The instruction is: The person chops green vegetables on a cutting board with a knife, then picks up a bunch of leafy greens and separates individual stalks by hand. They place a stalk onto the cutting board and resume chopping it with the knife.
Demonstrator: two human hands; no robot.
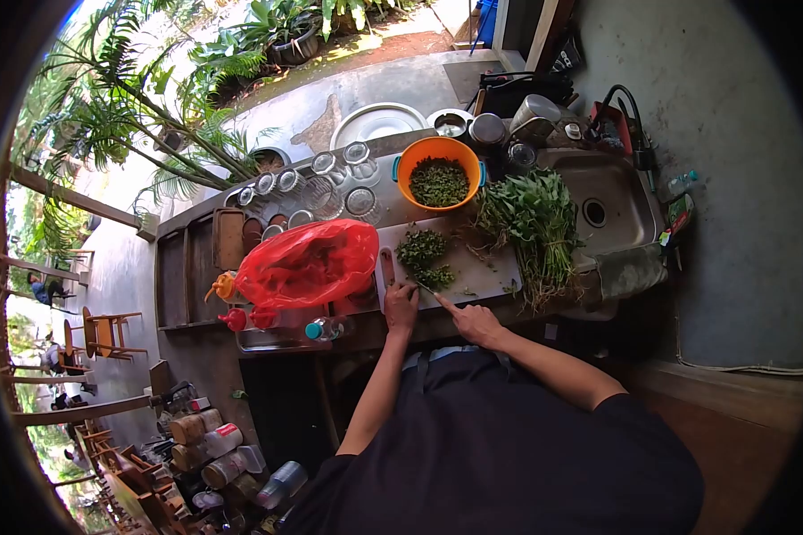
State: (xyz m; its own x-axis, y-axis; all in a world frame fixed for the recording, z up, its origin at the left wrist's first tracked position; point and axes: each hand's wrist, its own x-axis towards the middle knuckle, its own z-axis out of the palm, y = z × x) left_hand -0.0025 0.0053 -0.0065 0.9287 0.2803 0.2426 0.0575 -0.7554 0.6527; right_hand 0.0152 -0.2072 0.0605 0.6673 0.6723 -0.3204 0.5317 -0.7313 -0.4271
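Note:
In my right hand point(477, 323) is a knife point(437, 298), its blade pointing left and away over the white cutting board point(486, 269). My left hand point(401, 305) rests at the near left part of the board, by the knife's tip. Its fingers are bent together, and what they hold, if anything, is too small to tell. Just beyond it lie small piles of chopped green leaves point(422, 248). A large bunch of leafy greens with roots point(537, 232) lies across the board's right end. A brown handle-like piece point(386, 266) shows at the board's left edge.
An orange basin point(405, 183) of chopped greens stands behind the board. To the left are a red plastic bag point(308, 267), a bottle with a teal cap point(330, 329) and several upturned glasses point(361, 202). A metal sink point(623, 183) is at the right.

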